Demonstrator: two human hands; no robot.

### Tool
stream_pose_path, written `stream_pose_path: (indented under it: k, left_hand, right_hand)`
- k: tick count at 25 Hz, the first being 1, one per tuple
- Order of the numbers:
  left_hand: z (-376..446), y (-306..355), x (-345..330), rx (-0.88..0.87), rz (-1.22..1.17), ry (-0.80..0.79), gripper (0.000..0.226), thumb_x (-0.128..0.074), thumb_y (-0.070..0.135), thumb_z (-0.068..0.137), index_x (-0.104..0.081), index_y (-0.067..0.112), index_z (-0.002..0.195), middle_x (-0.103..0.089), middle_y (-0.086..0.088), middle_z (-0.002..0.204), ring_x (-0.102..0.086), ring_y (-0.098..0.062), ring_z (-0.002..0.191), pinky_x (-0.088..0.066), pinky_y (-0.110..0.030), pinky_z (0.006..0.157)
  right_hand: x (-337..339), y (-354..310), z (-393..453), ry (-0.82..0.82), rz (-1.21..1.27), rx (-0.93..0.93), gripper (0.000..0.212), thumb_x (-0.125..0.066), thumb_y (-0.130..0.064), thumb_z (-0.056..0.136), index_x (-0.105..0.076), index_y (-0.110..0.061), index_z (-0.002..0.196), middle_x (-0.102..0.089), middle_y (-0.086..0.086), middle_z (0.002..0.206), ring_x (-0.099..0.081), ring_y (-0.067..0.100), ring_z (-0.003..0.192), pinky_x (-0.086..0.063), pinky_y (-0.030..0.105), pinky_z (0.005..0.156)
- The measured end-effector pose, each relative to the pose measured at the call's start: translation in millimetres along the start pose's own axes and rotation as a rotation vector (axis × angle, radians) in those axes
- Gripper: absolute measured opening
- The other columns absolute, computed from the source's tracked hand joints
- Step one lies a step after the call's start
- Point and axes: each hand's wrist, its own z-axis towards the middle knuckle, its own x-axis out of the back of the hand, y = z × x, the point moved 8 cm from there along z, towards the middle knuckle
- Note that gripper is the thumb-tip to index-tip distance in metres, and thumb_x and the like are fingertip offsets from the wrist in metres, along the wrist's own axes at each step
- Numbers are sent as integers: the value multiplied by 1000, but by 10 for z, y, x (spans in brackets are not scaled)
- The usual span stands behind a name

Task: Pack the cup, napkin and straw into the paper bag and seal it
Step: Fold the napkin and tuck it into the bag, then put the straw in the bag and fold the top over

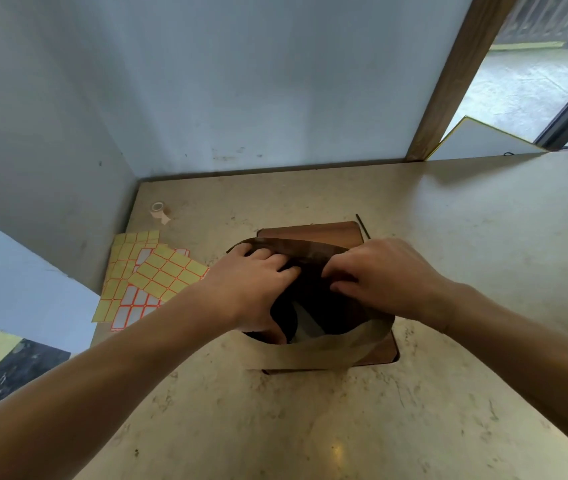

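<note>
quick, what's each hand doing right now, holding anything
Left hand: grips the far rim of the paper bag, fingers curled over it.
Right hand: pinches the same rim, folding it inward.

Soft daylight enters from the doorway (532, 81) at the upper right of the frame, leaving the wall (206, 81) bluish and rather dim. The countertop (310, 427) shows a small glare spot at lower centre. The paper bag (324, 344) interior is nearly black. Wide-angle distortion bends the edges; overall focus is slightly soft.

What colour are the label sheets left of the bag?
Yellow labels with orange-red borders on the label sheets; head view.
</note>
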Motion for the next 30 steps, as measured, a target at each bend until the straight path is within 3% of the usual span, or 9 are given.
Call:
stream_pose_path:
  k: [2,4,6,8,12,15,22,30]
  left_hand:
    - [88,31,84,-14,-41,33,97,-59,77,67,-28,31,147,-42,5,146,-38,-21,133,-34,-43,109]
    - [174,75,134,-38,-75,49,92,-59,75,70,-28,33,146,-44,6,144,-41,-20,130,-38,-43,105]
    - [233,111,110,-54,-79,15,96,-60,76,69,-23,35,148,-40,6,146,-37,-20,133,-33,-44,108]
    - [274,130,58,-59,-70,-32,104,-61,78,66,-14,36,150,-31,5,152,-29,-22,139,-23,-48,113]
    - [300,165,-29,-74,-65,-86,117,-58,85,59,2,40,149,-15,4,159,-9,-25,146,-5,-52,117]
    - [294,159,-69,-80,-75,-75,120,-56,88,57,6,41,148,-11,5,160,-4,-23,147,2,-52,117]
    - [202,144,-138,-91,-68,-7,124,-49,93,54,13,39,148,-5,4,161,3,-23,146,10,-52,116]
    - [155,102,-196,-85,-91,24,126,-46,94,55,21,38,146,5,2,161,13,-24,146,14,-53,115]
  right_hand:
    - [51,53,-72,97,74,5,21,-56,-38,90,-68,-33,106,-72,-13,92,-67,8,81,-56,32,66]
    - [169,219,-161,282,180,-41,18,-59,-37,87,-72,-28,95,-72,-12,78,-65,4,66,-53,21,57]
    - [268,570,-243,473,281,-172,15,-64,-38,84,-73,-26,88,-71,-12,71,-62,0,59,-47,12,57]
    - [207,1046,-273,532,322,-364,15,-68,-39,83,-73,-26,88,-71,-13,73,-63,1,63,-47,16,62]
    - [-260,1978,-209,360,283,-704,16,-62,-47,82,-69,-33,87,-71,-14,84,-65,11,79,-52,30,72]
    - [-778,2371,-105,184,276,-821,19,-60,-46,80,-68,-34,92,-72,-9,94,-64,16,83,-52,32,74]
    - [-1814,2609,208,-99,181,-872,34,-63,-38,83,-63,-27,116,-65,1,118,-62,24,102,-48,34,78]
    - [-2313,2701,376,-141,90,-942,24,-60,-34,88,-65,-16,103,-64,9,105,-62,29,95,-44,34,67]
